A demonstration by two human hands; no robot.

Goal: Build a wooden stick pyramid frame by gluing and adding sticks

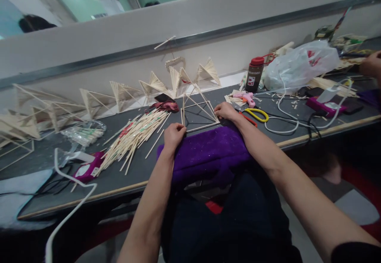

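Stick frame (202, 127) sits on the table (133, 171), just beyond the purple cushion (208, 152). Your left hand (173, 136) pinches its near left corner; your right hand (226, 111) is closed at the right corner. Advisable: equal, light fingertip pressure, near stick flat, wrists braced on the cushion; squeezing inward could skew the thin joints.

A co-worker's bare hand (371, 65) is cut off at the right edge; my fingertips are too small to show exactly how they meet the pale wooden stick frame (200, 127).
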